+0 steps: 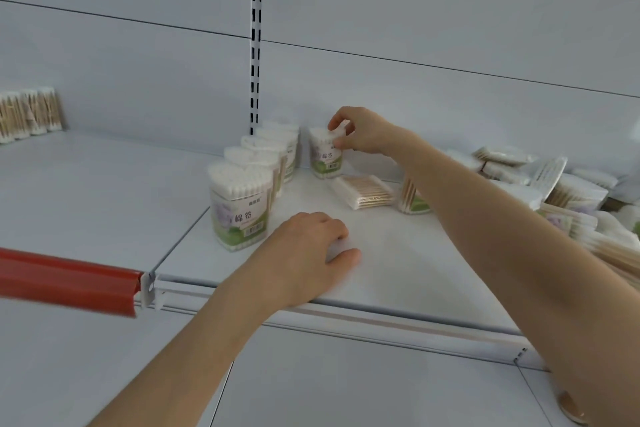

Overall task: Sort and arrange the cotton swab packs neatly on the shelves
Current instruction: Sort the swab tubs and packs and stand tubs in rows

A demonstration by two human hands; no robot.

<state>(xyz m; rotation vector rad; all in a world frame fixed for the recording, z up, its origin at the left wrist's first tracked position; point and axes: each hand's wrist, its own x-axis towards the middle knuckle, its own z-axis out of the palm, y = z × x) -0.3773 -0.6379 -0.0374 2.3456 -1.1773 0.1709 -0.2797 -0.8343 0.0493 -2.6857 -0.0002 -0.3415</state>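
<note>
Right hand (353, 130) grips swab pack (325, 158) labelled "棉签".

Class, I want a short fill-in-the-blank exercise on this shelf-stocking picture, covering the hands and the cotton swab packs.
1. The right hand grips the top of an ____ pack at the back wall.
2. The left hand rests on the ____.
3. The row beside the gripped pack holds ____ tubs.
4. A flat pack lies ____ the gripped pack.

Answers: upright; shelf; four; in front of
</note>
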